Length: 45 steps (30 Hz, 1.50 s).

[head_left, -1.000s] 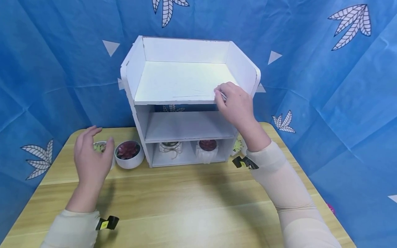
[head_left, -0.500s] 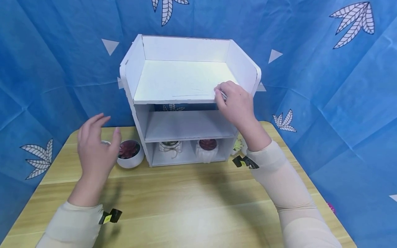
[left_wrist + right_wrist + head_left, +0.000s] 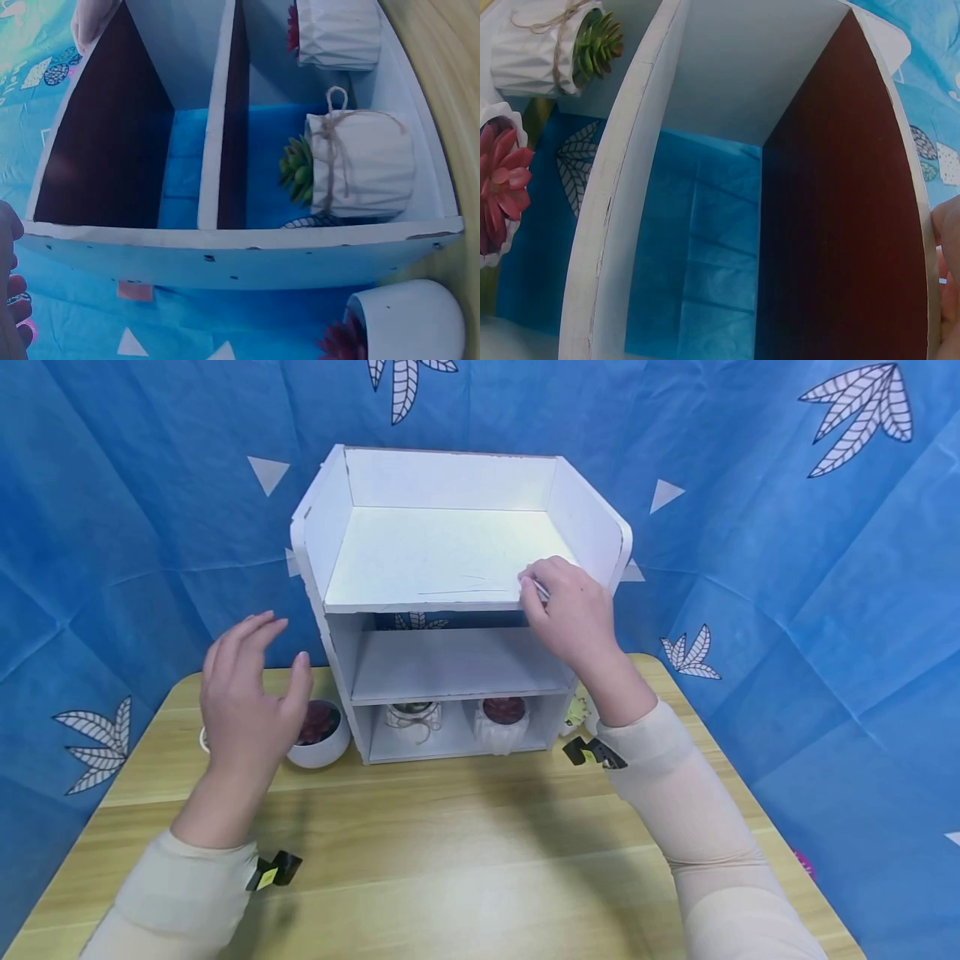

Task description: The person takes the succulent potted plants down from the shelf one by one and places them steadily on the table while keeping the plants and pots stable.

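Note:
A white shelf unit (image 3: pixel 480 664) stands upright on the table. My right hand (image 3: pixel 573 610) rests at the front edge of the top board, right of centre, with its fingers curled. Whether it holds something small there is hidden. My left hand (image 3: pixel 251 697) is raised left of the unit, apart from it, with thumb and fingers spread and nothing between them. Behind that hand sits a white pot with a dark red succulent (image 3: pixel 324 743). On the bottom shelf are a white pot tied with twine (image 3: pixel 367 161), holding a green succulent, and a white pot with a red succulent (image 3: pixel 499 187).
A wooden table (image 3: pixel 450 860) lies under everything. Another white pot (image 3: pixel 204 739) is mostly hidden by my left hand. A pale green succulent (image 3: pixel 576 712) sits right of the unit, partly behind my right arm. A blue cloth (image 3: pixel 825 610) hangs around the back and sides.
My left hand has moved up and to the right, away from the leftmost pot and across part of the red succulent pot. My right hand has kept its place on the top board.

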### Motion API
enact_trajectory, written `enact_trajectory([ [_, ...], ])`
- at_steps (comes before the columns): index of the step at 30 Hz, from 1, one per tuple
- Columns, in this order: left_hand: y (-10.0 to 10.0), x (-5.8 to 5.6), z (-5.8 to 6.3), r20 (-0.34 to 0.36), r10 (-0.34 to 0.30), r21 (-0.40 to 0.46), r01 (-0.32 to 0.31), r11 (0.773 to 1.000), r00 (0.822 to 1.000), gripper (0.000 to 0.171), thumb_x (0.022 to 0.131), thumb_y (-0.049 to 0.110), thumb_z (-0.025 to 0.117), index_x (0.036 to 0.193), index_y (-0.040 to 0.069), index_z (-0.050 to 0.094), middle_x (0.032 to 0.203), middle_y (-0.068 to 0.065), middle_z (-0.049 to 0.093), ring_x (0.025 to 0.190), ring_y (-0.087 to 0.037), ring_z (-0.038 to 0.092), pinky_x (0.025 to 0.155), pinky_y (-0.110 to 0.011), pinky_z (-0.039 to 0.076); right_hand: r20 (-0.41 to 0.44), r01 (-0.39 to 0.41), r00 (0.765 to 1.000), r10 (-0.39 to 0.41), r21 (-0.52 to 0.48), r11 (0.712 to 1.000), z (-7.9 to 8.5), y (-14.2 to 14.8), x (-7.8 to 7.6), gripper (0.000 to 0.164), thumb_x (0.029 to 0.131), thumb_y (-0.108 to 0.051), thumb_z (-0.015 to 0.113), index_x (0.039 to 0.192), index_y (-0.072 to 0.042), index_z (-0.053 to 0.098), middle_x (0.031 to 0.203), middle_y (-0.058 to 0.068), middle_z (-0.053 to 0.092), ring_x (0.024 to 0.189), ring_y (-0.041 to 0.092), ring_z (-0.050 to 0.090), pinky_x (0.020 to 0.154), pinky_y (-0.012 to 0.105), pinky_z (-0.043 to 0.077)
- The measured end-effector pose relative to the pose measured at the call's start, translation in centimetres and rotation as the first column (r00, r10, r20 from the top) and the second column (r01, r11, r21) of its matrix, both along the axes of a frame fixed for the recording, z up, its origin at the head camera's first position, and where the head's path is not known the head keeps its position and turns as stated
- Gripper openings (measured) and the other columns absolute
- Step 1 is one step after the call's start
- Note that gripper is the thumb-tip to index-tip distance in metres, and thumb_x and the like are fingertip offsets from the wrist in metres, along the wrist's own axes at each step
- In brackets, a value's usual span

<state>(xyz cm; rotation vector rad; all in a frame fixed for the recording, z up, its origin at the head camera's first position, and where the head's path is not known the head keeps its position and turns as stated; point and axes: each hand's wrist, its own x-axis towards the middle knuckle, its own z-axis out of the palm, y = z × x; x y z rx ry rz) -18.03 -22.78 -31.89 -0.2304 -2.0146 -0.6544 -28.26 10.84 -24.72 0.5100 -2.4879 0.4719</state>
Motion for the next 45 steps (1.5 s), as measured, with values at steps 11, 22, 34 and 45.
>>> enact_trajectory([
  [11,1.5,-0.1,1.5,-0.006,-0.015,-0.079,0.014,0.997,1.000,0.043,0.095,0.021,0.062,0.131,-0.002,0.060,0.139,-0.019,0.057,0.134,-0.036,0.048,0.113,-0.052,0.034,-0.007,-0.003,1.000,0.003,0.001,1.000,0.0,0.0,-0.2,0.040,0.103,-0.036,0.043,0.115,-0.011,0.072,0.113,0.006,0.071,0.101,0.023,0.065,0.080,0.040,0.054],
  [22,3.6,-1.1,3.0,-0.066,-0.091,-0.076,0.086,0.993,0.994,0.039,0.093,0.019,0.063,0.126,-0.001,0.065,0.135,-0.017,0.061,0.131,-0.036,0.051,0.113,-0.049,0.035,0.008,0.002,1.000,-0.002,-0.003,1.000,0.0,0.0,0.0,0.041,0.103,-0.037,0.043,0.116,-0.011,0.072,0.114,0.007,0.071,0.103,0.024,0.065,0.080,0.042,0.053],
  [34,6.1,0.7,3.8,-0.107,-0.074,-0.086,0.065,0.994,0.992,0.039,0.094,0.023,0.061,0.124,0.000,0.066,0.135,-0.017,0.061,0.133,-0.036,0.049,0.114,-0.049,0.032,0.006,-0.033,0.999,0.033,-0.005,0.999,0.0,1.0,1.0,0.041,0.103,-0.037,0.043,0.116,-0.011,0.072,0.114,0.006,0.071,0.102,0.024,0.065,0.080,0.042,0.053],
  [45,11.3,4.6,4.3,-0.093,-0.023,-0.172,0.007,0.985,0.995,0.039,0.096,0.025,0.056,0.125,0.002,0.066,0.136,-0.016,0.060,0.133,-0.034,0.049,0.108,-0.054,0.038,-0.001,-0.113,0.994,0.113,0.007,0.994,-0.4,3.7,3.8,0.040,0.103,-0.036,0.043,0.116,-0.011,0.072,0.113,0.007,0.071,0.100,0.024,0.064,0.079,0.042,0.053],
])
